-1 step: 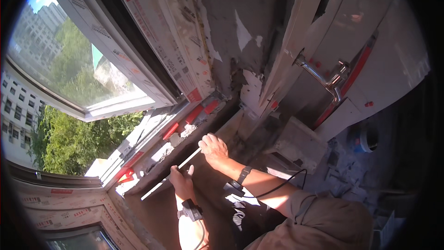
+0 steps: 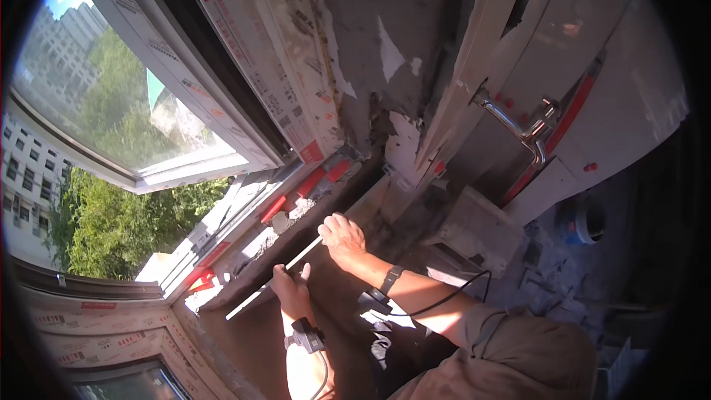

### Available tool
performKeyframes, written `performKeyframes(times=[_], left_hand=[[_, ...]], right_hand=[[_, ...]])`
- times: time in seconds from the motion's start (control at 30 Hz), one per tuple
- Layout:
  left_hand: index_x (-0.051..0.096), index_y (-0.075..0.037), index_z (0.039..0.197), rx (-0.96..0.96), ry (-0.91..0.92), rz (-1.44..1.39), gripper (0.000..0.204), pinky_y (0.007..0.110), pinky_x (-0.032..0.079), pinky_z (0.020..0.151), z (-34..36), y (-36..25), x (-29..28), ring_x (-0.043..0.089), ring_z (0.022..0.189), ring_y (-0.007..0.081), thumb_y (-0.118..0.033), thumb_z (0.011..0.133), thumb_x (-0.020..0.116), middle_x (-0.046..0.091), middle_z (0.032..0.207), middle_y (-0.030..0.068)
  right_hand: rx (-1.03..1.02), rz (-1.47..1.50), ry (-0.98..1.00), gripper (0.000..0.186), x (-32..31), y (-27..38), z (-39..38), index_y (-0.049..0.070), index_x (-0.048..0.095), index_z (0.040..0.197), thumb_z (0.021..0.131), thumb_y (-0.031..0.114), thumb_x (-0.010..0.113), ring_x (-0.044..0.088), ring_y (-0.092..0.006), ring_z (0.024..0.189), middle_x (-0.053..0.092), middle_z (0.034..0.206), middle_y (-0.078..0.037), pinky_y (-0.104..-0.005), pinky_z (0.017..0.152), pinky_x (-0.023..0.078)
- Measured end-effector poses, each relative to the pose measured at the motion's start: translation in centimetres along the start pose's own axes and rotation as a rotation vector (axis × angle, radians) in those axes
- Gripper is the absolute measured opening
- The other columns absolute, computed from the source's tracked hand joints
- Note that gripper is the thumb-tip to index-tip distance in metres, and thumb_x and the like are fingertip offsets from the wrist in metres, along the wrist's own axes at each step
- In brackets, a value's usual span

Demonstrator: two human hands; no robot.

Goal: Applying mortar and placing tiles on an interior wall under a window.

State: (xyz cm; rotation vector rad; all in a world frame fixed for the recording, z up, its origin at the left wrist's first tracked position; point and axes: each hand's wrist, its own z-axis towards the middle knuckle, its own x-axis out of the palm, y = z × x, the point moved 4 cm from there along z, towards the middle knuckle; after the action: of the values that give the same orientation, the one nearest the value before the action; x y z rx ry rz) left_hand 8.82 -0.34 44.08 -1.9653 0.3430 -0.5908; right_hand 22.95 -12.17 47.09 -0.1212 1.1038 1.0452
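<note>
A long, thin, pale bar (image 2: pixel 302 255) runs diagonally along the dark, rough edge (image 2: pixel 259 270) below the window. My right hand (image 2: pixel 343 238) is closed over its middle, fingers curled on the bar. Nearer its lower left end, my left hand (image 2: pixel 292 289) grips the bar from the near side, with the thumb standing up apart. A brown, flat surface (image 2: pixel 255 344) lies in shadow under and beside the bar. Both wrists wear dark straps with small box-shaped devices, and a black cable trails from the right one.
An open window sash (image 2: pixel 141 181) hangs at the left. Red blocks (image 2: pixel 272 210) and crumbled mortar (image 2: pixel 300 211) line the window frame's base. On the right are a chrome tap (image 2: pixel 529 135), a dusty pale box (image 2: pixel 478 233), a bucket (image 2: pixel 589 221) and floor rubble (image 2: pixel 555 285).
</note>
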Motion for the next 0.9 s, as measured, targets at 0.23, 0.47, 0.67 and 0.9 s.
performKeyframes(times=[0.23, 0.47, 0.67, 0.9], left_hand=[[0.045, -0.002, 0.084, -0.115, -0.196, -0.169, 0.013, 0.043, 0.054, 0.086, -1.6, 0.5, 0.3, 0.038, 0.07, 0.0126, -0.014, 0.087, 0.049, 0.038, 0.081, 0.0068], [0.046, 0.004, 0.089, 0.158, -0.141, 0.295, 0.024, 0.04, 0.055, 0.078, -2.0, 0.8, -0.3, 0.043, 0.073, 0.0193, -0.001, 0.077, 0.066, 0.04, 0.083, 0.009], [0.047, 0.005, 0.086, 0.578, -0.07, 1.042, 0.025, 0.038, 0.045, 0.06, -4.8, -0.3, 0.4, 0.05, 0.063, 0.0228, 0.007, 0.074, 0.069, 0.054, 0.07, 0.0176], [0.047, 0.004, 0.084, 0.586, -0.074, 1.066, 0.027, 0.041, 0.043, 0.059, -6.7, -0.7, 1.1, 0.048, 0.061, 0.0358, 0.004, 0.074, 0.071, 0.053, 0.068, 0.0203]], right_hand=[[0.015, 0.029, 0.111, 0.027, -0.7, 0.0, -1.5, 0.012, 0.052, 0.086, 0.066, 0.014, 0.07, 0.051, -0.0238, 0.096, 0.049, 0.089, -0.005, -0.0363, 0.076, 0.045], [-0.009, 0.004, 0.098, 0.012, -1.4, 0.0, -2.1, 0.012, 0.052, 0.082, 0.073, 0.014, 0.06, 0.051, -0.0236, 0.093, 0.05, 0.087, -0.006, -0.0364, 0.076, 0.045], [-0.011, 0.019, 0.159, 0.021, -1.6, -0.2, -3.6, 0.011, 0.053, 0.084, 0.069, 0.015, 0.066, 0.05, -0.0248, 0.095, 0.05, 0.09, -0.006, -0.0374, 0.077, 0.044], [-0.002, 0.007, 0.164, 0.022, -2.5, 0.0, -5.1, 0.01, 0.053, 0.085, 0.069, 0.016, 0.067, 0.05, -0.0259, 0.096, 0.051, 0.092, -0.007, -0.0386, 0.078, 0.044]])
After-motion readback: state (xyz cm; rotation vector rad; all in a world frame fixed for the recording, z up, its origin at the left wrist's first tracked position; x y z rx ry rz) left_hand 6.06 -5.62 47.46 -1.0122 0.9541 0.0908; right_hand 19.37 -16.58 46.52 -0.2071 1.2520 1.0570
